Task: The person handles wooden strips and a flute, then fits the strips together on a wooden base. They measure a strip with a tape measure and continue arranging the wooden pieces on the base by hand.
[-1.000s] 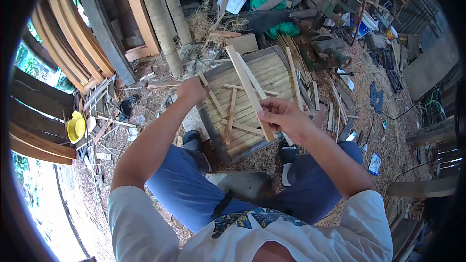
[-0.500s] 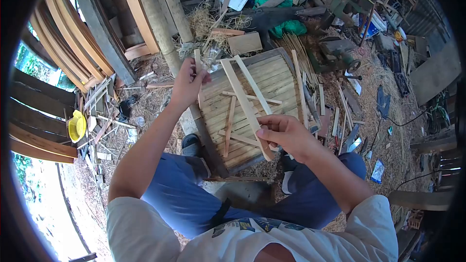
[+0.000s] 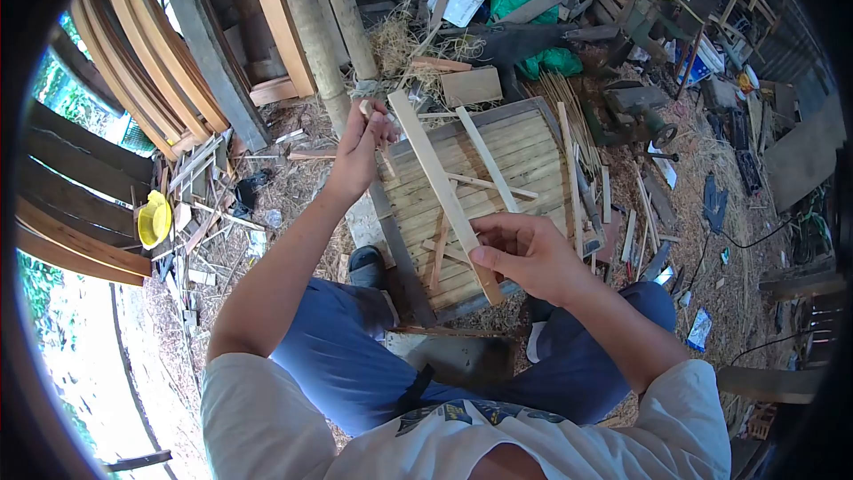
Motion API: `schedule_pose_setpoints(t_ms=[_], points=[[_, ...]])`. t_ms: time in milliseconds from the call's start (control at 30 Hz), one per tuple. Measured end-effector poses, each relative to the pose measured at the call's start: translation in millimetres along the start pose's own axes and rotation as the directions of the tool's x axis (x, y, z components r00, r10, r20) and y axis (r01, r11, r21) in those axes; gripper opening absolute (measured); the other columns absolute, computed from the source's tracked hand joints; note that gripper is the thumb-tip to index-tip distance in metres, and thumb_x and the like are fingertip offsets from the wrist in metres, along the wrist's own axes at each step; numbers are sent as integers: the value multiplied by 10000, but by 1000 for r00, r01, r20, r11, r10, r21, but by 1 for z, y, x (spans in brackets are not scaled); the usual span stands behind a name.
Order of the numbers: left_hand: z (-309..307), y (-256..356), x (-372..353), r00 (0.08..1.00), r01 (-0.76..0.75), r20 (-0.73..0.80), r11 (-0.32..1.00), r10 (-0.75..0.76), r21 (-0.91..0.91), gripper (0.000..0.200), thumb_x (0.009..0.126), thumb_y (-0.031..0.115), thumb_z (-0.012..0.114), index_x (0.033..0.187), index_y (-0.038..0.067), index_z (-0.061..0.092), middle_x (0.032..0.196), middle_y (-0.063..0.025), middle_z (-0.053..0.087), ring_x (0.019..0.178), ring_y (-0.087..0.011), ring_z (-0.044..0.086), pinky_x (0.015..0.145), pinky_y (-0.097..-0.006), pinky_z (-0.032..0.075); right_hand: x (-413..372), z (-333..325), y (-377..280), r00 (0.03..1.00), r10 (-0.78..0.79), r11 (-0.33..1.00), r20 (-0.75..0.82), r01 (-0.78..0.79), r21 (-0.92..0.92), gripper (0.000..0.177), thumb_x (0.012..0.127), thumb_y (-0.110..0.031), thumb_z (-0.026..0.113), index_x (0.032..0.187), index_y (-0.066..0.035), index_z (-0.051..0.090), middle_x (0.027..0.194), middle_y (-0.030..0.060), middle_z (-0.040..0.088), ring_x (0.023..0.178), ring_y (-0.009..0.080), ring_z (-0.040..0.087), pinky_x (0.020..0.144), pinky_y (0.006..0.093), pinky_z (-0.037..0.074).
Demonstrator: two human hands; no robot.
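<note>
My right hand [image 3: 529,253] is closed on the lower part of a flat wooden slat [image 3: 437,178], thumb on top, and the slat slants up and away to the left. My left hand [image 3: 357,156] grips a thinner wooden stick [image 3: 388,162]; its ends show above and below the curled fingers. Under both hands is a slatted panel [image 3: 529,144] with a dark frame. Loose on this panel lie a pale strip [image 3: 484,156], a crosswise strip [image 3: 498,187], a short stick [image 3: 440,253] and a long strip [image 3: 569,178] along the right side.
My knees are on either side of the panel's near edge. A yellow plastic container [image 3: 155,220] is at left, near curved timbers [image 3: 213,44]. A green metal machine [image 3: 635,116] stands at far right. Wood scraps, shavings and a black cable [image 3: 751,247] litter the floor.
The stick in my left hand has tilted from nearly upright. The slat in my right hand has lifted slightly at its far end. The whole view has shifted a little.
</note>
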State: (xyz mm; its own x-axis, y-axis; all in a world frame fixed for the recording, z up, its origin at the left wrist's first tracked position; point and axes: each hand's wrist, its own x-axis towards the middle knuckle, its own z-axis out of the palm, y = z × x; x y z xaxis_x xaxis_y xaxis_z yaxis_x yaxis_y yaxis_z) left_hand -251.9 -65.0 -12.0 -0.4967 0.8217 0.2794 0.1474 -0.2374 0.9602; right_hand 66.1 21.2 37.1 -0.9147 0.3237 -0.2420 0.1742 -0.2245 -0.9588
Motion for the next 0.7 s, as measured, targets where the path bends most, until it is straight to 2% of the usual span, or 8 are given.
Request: schedule_pose_setpoints(t_ms=[67,167,267,367,567,700], points=[[-8,-7,-2,997,46,69,993,-39,-109,319,1152,369,411,1283,86,480,1141,-61,619,1014,-154,588,941,-355,470,0,3,-4,1000,3,1000,19,-3,-3,409,991,-105,745,1374,8,657,1015,21,704,888,75,651,776,260,562],[7,12,-6,989,144,24,958,-143,-246,481,1132,523,367,1243,86,536,1071,-45,608,998,-184,602,982,-390,482,-1,7,-9,999,15,1000,36,-14,-17,389,998,-105,736,1364,5,666,1012,20,708,888,75,650,781,263,562],[-1,-2,-2,980,199,39,943,-195,-267,559,1127,570,305,1125,85,582,1000,-48,602,993,-222,614,1014,-418,488,-2,9,-10,999,25,999,42,-24,-38,373,1003,-109,730,1356,-1,675,1012,19,710,889,74,649,782,268,566],[0,-4,1,973,230,55,949,-224,-216,598,1124,597,271,1031,91,577,946,-55,595,942,-233,607,945,-414,502,-2,8,-6,999,34,999,40,-33,-36,364,1008,-115,725,1353,-6,679,1013,19,711,897,77,652,781,274,573],[9,6,4,976,215,63,968,-208,-132,732,1063,747,191,841,110,474,795,-29,471,759,-203,498,787,-360,464,-5,10,-12,997,70,997,43,-68,-44,357,1015,-123,716,1350,-5,677,1010,16,720,903,78,662,783,286,583],[12,9,5,975,220,46,968,-216,-123,767,1041,785,181,782,111,439,748,-22,433,733,-201,475,768,-359,456,-5,10,-14,997,65,996,49,-62,-62,358,1016,-130,717,1350,-9,675,1007,14,726,898,76,666,780,288,583]])
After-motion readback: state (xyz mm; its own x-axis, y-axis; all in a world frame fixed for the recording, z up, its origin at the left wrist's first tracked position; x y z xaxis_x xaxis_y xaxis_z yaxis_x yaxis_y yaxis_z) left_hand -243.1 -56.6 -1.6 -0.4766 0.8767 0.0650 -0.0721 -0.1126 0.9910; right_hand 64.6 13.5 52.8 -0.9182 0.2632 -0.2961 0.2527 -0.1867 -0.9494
